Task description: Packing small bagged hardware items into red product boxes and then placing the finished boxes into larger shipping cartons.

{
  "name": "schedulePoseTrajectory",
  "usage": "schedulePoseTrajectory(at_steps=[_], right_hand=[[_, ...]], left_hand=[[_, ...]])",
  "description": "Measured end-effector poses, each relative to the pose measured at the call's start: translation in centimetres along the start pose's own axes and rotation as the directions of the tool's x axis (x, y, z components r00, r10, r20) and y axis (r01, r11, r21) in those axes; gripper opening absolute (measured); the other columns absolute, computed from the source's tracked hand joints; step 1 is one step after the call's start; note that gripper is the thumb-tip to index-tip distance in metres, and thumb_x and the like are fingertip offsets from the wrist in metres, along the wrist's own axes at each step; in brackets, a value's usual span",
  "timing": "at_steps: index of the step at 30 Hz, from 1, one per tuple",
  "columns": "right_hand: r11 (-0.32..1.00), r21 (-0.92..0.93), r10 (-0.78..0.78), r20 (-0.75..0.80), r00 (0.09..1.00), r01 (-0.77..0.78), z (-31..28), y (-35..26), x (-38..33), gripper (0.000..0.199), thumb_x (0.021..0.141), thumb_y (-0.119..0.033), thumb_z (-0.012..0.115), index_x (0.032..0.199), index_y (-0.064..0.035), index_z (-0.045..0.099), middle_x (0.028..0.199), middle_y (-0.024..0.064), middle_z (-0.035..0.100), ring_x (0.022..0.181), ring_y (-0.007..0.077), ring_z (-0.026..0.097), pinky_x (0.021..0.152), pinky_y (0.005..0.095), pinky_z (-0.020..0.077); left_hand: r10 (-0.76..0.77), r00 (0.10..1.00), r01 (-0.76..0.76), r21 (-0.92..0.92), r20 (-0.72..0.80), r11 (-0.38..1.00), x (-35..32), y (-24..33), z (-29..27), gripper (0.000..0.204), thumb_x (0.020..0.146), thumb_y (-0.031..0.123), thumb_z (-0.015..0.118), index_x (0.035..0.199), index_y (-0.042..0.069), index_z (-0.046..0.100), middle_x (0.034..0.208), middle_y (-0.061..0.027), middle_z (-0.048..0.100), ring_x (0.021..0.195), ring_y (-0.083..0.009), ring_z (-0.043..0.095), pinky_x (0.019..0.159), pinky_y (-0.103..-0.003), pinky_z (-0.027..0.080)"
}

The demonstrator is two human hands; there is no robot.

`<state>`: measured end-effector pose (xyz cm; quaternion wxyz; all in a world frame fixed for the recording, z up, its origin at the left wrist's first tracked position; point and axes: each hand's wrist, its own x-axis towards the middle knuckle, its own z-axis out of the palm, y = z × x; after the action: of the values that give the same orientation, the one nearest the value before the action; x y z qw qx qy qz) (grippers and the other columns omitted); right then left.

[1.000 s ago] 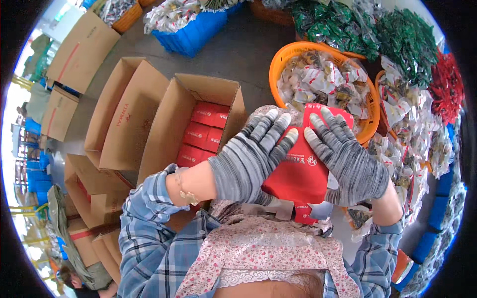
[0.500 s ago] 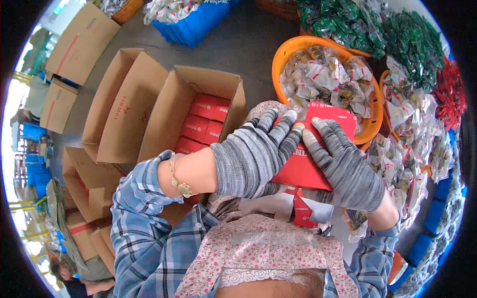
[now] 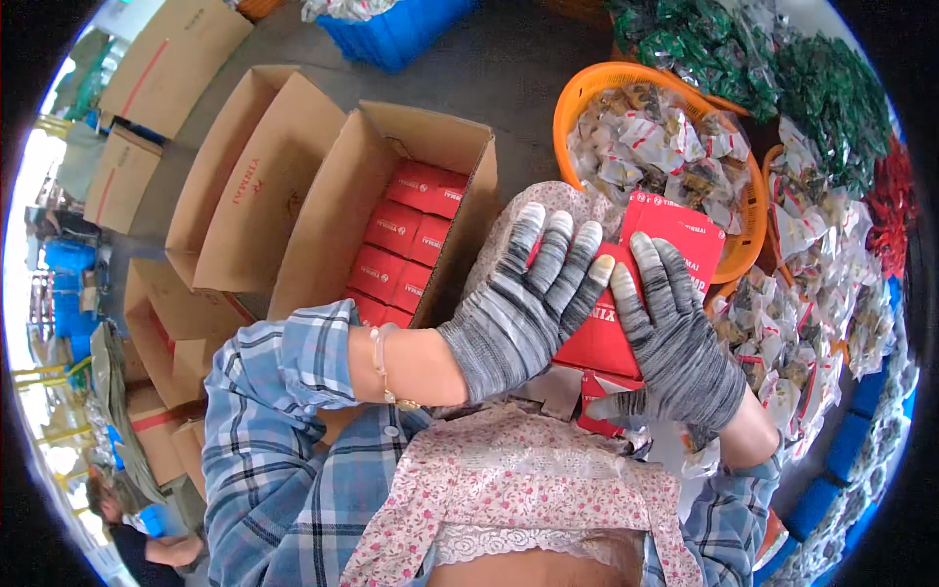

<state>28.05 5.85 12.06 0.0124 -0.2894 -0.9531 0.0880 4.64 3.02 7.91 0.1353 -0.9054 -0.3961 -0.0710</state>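
Both my hands wear grey striped knit gloves. Beneath them is a red cardboard box (image 3: 599, 350) over my lap. My left hand (image 3: 533, 303) lies on its left part, fingers stretched and spread. On its right part rests my right hand (image 3: 675, 342), palm down, fingers extended and thumb apart by the near edge. Partly under those fingertips, another red cardboard piece (image 3: 675, 220) sticks out at the far right; whether it is a flat box or a flap I cannot tell. More red and white card (image 3: 599, 391) shows below the box, mostly hidden.
An open carton (image 3: 313, 225) with several red boxes (image 3: 391, 227) stands at my left, beside another brown carton (image 3: 249, 191). An orange basket (image 3: 577, 93) of bagged parts is ahead on the right. Green-wrapped bundles (image 3: 827, 93) and a blue crate (image 3: 391, 34) lie farther off.
My left hand has flattened, its fingers now spread more and pointing away from me. My right thumb has come into view at the box's near edge. The view has shifted slightly.
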Motion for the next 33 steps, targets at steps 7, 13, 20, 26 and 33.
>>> schedulePoseTrajectory(at_steps=[7,13,20,26,33], right_hand=[[0.946,0.325,0.041,-0.122,0.992,0.001,-0.4,-1.0,1.1,0.127,0.068,-0.065,0.076,0.152,0.0071,0.016,0.157,0.0274,0.021,0.147,0.0383,0.023,0.118,0.0469,0.0214],[0.693,0.699,0.503,-0.295,0.812,-0.175,0.6,3.0,-5.7,0.084,0.088,-0.034,0.069,0.153,-0.0035,0.026,0.149,0.0173,0.042,0.134,0.0263,0.046,0.111,0.0406,0.0368],[0.689,0.688,0.555,-0.297,0.777,-0.229,3.0,11.8,-13.4,0.071,0.095,-0.031,0.059,0.153,-0.0037,0.027,0.147,0.0167,0.043,0.132,0.0255,0.047,0.11,0.042,0.0383],[0.612,0.712,0.639,-0.188,0.746,-0.345,3.7,10.7,-9.1,0.068,0.098,-0.031,0.055,0.153,-0.0032,0.027,0.147,0.0161,0.043,0.133,0.026,0.046,0.112,0.042,0.0352],[0.569,0.706,0.663,-0.09,0.743,-0.422,5.2,10.5,-7.8,0.065,0.099,-0.031,0.053,0.152,-0.0018,0.028,0.149,0.0156,0.042,0.135,0.0265,0.043,0.115,0.0402,0.0297]], left_hand=[[0.026,0.978,0.018,-0.204,0.208,0.979,4.2,0.2,-2.9,0.096,0.07,0.039,0.066,0.144,-0.012,0.031,0.147,-0.0357,0.032,0.135,-0.05,0.035,0.112,-0.063,0.024],[-0.183,0.98,0.106,-0.567,-0.08,0.817,-3.5,-2.9,-4.4,0.114,0.059,0.042,0.077,0.144,-0.016,0.028,0.139,-0.037,0.04,0.128,-0.0477,0.043,0.109,-0.054,0.033],[-0.324,0.944,0.315,-0.132,-0.055,0.94,-20.5,-10.2,-2.1,0.111,0.056,0.042,0.077,0.147,-0.001,0.031,0.122,-0.024,0.048,0.109,-0.0401,0.048,0.096,-0.052,0.038],[0.139,0.849,-0.021,-0.23,0.51,0.973,-33.6,-7.7,9.5,0.074,0.079,0.034,0.053,0.146,0.008,0.038,0.103,-0.0121,0.057,0.093,-0.0311,0.056,0.086,-0.046,0.045],[0.163,0.709,0.058,-0.287,0.686,0.956,-43.6,-7.0,20.3,0.071,0.084,0.036,0.053,0.15,0.019,0.033,0.128,-0.0182,0.056,0.114,-0.0383,0.055,0.102,-0.054,0.038]])
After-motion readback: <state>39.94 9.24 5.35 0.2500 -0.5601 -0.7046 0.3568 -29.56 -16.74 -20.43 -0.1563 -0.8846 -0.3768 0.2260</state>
